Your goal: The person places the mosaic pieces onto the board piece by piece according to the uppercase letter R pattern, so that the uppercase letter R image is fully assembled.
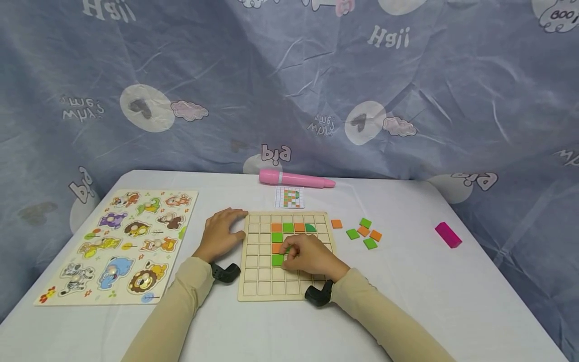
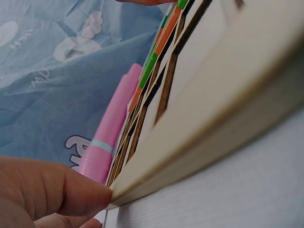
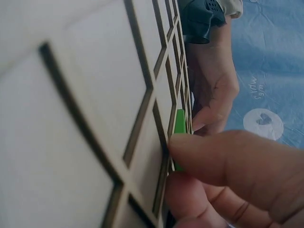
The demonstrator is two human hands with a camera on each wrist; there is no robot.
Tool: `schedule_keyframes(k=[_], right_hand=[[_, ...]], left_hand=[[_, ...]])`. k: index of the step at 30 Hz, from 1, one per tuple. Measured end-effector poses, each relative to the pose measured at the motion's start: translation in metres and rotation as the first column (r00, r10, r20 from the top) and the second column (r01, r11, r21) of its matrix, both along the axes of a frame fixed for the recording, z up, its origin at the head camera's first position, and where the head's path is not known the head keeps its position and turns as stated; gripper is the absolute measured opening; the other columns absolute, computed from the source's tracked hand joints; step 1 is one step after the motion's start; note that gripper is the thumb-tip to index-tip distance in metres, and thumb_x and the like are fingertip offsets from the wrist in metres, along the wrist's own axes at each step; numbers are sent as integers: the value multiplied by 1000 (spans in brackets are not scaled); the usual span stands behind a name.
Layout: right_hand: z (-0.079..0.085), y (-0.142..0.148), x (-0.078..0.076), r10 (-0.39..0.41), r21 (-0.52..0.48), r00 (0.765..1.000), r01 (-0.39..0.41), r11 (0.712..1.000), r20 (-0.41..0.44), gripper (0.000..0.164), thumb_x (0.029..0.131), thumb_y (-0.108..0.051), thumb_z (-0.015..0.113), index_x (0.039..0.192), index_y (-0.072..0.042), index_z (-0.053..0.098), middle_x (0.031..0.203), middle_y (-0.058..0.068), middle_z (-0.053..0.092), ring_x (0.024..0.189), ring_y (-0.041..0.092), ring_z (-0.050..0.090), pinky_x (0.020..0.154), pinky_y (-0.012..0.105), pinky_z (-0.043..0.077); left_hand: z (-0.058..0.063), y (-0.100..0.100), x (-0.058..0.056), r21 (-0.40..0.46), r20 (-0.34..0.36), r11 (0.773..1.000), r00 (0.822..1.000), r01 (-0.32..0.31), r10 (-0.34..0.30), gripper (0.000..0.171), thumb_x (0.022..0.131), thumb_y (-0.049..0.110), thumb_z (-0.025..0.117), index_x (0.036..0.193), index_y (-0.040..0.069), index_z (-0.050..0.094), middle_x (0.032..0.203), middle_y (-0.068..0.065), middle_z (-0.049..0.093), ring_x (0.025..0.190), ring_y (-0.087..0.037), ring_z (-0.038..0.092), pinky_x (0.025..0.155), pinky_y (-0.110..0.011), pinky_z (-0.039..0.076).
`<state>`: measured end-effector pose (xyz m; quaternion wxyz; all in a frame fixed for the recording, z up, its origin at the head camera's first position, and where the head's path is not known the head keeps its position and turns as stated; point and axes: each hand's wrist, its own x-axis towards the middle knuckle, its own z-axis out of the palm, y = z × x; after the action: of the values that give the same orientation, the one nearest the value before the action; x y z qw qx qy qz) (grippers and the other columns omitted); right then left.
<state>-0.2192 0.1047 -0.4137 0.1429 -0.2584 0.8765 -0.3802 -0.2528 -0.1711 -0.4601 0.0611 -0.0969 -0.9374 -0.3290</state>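
Note:
A square wooden grid board [image 1: 264, 295] lies at the table's middle. Several square tiles form a column and a top row in it, with a dark green quarter-round piece [image 1: 310, 228] at the row's right end. Over the board, my right hand [image 1: 312, 255] has bent fingers, thumb and fingertip pinching a green square tile [image 3: 179, 122] low against the grid; the fingers partly cover it. My left hand [image 1: 222, 235] rests at the board's upper left, fingers extended, with the thumb [image 2: 80, 192] touching its edge.
Loose orange and green tiles [image 1: 371, 244] lie right of the board. Behind it are a pattern card [image 1: 290, 197] and a pink pen-shaped object [image 1: 298, 180]. An animal puzzle board [image 1: 104, 299] lies left; a magenta block [image 1: 448, 235] lies far right.

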Motion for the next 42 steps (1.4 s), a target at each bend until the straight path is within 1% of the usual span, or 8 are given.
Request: schedule_keyframes(k=[14, 19, 21, 24, 27, 32, 39, 42], right_hand=[[1, 3, -2, 46, 1, 999, -46, 999, 2, 20, 85, -3, 86, 100, -6, 74, 71, -8, 65, 63, 5, 52, 67, 22, 44], [1, 12, -7, 126, -90, 991, -121, 988, 51, 18, 92, -6, 82, 108, -2, 75, 78, -7, 68, 64, 6, 52, 65, 20, 45], [1, 18, -10, 152, -149, 983, -136, 979, 103, 20, 95, -6, 79, 113, 1, 75, 80, -5, 69, 64, 8, 52, 63, 20, 46], [2, 28, -13, 170, -222, 969, -129, 967, 179, 23, 97, -5, 75, 119, 4, 72, 81, -2, 68, 63, 11, 53, 62, 21, 48], [1, 41, -16, 162, -277, 962, -98, 956, 219, 24, 100, -5, 72, 121, 7, 70, 82, 5, 67, 63, 12, 52, 61, 23, 49], [-2, 66, -20, 128, -320, 969, -55, 946, 213, 24, 102, -6, 69, 122, 8, 69, 84, 12, 67, 63, 13, 51, 58, 23, 46], [-2, 104, -24, 31, -307, 983, 26, 951, 180, 32, 103, -7, 70, 130, 9, 65, 88, 9, 68, 65, 14, 54, 59, 25, 48], [-1, 120, -26, -26, -281, 983, 78, 957, 184, 34, 102, -7, 70, 132, 8, 65, 90, 9, 68, 66, 14, 54, 60, 25, 48]], left_hand=[[2, 1, 0, 1, 2, 1000, 1000, 4, -4, 62, 92, 20, 65, 152, 6, 61, 162, -17, 53, 158, -43, 34, 129, -65, 17], [2, 1, 0, 3, 3, 1000, 1000, 5, -5, 62, 92, 20, 65, 152, 6, 61, 161, -17, 54, 158, -43, 34, 128, -65, 17], [2, 1, 0, 2, 3, 1000, 1000, 5, -5, 62, 92, 20, 65, 152, 6, 61, 161, -17, 54, 158, -43, 34, 128, -66, 17], [2, 0, 0, 2, 2, 1000, 1000, 6, -6, 62, 92, 20, 65, 151, 6, 61, 161, -17, 54, 158, -43, 34, 129, -66, 17], [2, 0, 0, 2, 0, 1000, 1000, 6, -6, 61, 91, 20, 65, 151, 6, 62, 161, -17, 54, 158, -43, 34, 128, -66, 17], [1, 1, -1, 4, -1, 1000, 1000, 6, -6, 62, 91, 20, 66, 151, 6, 62, 161, -17, 54, 158, -43, 34, 128, -66, 18], [0, 0, -1, -4, -7, 1000, 1000, 4, -4, 61, 92, 20, 66, 151, 7, 62, 161, -17, 54, 158, -43, 35, 128, -66, 18], [0, 0, -1, -5, -6, 1000, 1000, 4, -4, 61, 92, 20, 66, 151, 7, 62, 161, -17, 54, 158, -43, 34, 128, -66, 18]])
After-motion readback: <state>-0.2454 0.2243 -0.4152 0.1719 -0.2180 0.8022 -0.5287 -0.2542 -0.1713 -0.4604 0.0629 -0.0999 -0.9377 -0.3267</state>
